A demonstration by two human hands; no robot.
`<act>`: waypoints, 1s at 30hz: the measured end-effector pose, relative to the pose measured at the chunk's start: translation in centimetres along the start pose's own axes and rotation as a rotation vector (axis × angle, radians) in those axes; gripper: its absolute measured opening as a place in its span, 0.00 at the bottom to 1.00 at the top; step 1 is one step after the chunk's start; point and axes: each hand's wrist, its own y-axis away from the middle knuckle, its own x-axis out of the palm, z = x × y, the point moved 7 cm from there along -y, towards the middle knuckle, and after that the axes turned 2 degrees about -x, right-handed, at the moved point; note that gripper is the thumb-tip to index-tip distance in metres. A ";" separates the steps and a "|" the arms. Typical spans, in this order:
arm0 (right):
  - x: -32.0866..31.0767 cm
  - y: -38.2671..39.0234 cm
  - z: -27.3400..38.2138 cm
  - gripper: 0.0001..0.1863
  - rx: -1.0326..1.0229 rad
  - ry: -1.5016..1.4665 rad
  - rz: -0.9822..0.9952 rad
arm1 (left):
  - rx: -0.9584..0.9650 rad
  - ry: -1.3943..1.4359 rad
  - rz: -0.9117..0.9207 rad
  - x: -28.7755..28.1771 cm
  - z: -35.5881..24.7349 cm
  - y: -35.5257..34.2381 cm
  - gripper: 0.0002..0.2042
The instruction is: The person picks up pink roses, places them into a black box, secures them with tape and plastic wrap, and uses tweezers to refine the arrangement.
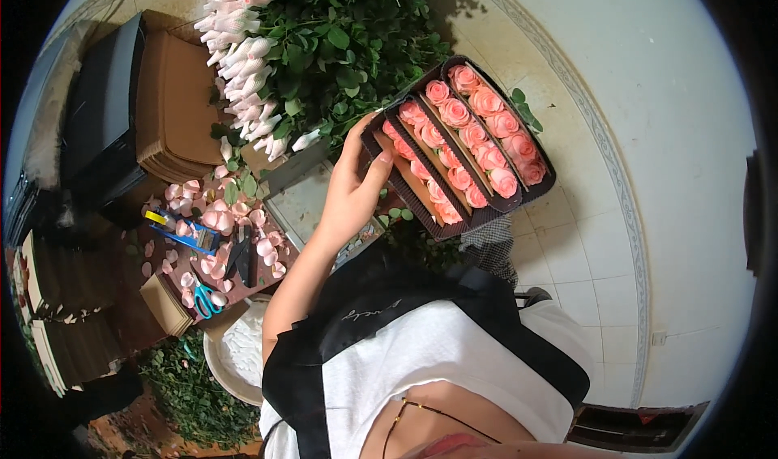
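Observation:
My left hand (356,175) grips the left end of a dark open box (486,216), its thumb over the rim and its other fingers mostly behind. Pink rose heads (474,137) fill the box in several slanting rows, with brown cardboard strips (413,187) between them. The box is held up in front of my chest, tilted. My right hand does not show, nor does its forearm.
Left lies a table with loose pink petals (217,217), a blue tape dispenser (190,234), teal-handled scissors (208,301) and a black tool (242,256). Behind stand roses in white mesh sleeves (243,46) and cardboard stacks (174,111). A white-lined basin (243,354) sits below.

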 end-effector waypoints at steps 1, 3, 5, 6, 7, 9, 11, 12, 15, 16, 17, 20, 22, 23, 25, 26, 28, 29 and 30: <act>0.0 0.0 0.0 0.28 0.002 0.003 -0.001 | -0.008 -0.009 0.002 -0.1 0.1 0.0 0.24; 0.0 0.1 -0.2 0.28 0.006 0.002 -0.001 | -0.016 -0.020 0.005 -0.3 0.3 0.1 0.24; -0.1 0.1 -0.2 0.28 0.011 0.004 -0.003 | -0.034 -0.045 0.006 -0.6 0.6 0.2 0.25; -0.2 0.1 -0.1 0.28 0.010 0.005 -0.003 | -0.036 -0.047 0.007 -0.7 0.4 0.3 0.25; -0.3 0.2 -0.2 0.28 0.014 0.001 -0.003 | -0.096 -0.012 0.015 -0.7 0.3 0.4 0.25; -0.2 0.1 -0.2 0.28 0.018 0.002 -0.008 | -0.162 0.021 0.025 -0.8 0.6 0.5 0.25; -0.3 -0.1 -0.2 0.28 0.020 0.001 -0.003 | -0.227 0.011 0.033 -1.0 1.0 0.6 0.27; -0.2 0.0 -0.2 0.28 0.020 0.002 0.000 | -0.249 0.017 0.033 -1.1 1.2 0.6 0.27; -0.1 -0.2 -0.1 0.28 0.025 0.003 0.002 | -0.195 0.023 0.019 -1.5 1.2 0.7 0.28; -0.1 -0.3 -0.1 0.28 0.025 0.004 0.003 | -0.172 0.024 0.012 -1.6 1.3 0.8 0.28; 0.1 -0.5 0.0 0.27 0.021 0.004 0.011 | -0.152 -0.012 0.011 -1.7 1.2 0.8 0.28; 0.6 -0.9 0.0 0.27 0.012 0.005 0.029 | -0.166 0.123 0.006 -2.0 1.9 2.0 0.32; 0.4 -0.6 -0.4 0.27 0.016 0.005 0.011 | -0.177 0.302 0.122 -2.0 3.6 3.2 0.39; 0.6 -0.2 -0.7 0.27 0.023 0.005 0.008 | -0.222 0.329 0.171 -2.6 5.2 4.0 0.31; 0.6 -0.5 -0.8 0.27 0.028 0.013 0.012 | -0.573 -0.106 0.422 -4.0 9.6 6.7 0.22; 0.7 -1.1 -0.6 0.27 0.021 0.009 0.012 | -0.514 -0.374 0.488 -3.9 10.9 7.7 0.19; 0.9 -1.0 -0.6 0.27 0.025 0.009 0.016 | -0.368 -0.834 0.583 -3.3 15.1 10.7 0.13; 0.6 -1.1 -0.4 0.27 0.024 0.006 0.014 | -0.276 -1.035 0.604 -3.0 17.5 12.0 0.09; 0.6 -1.2 -0.3 0.27 0.021 0.003 0.012 | -0.330 -1.191 0.561 -3.3 19.8 12.7 0.07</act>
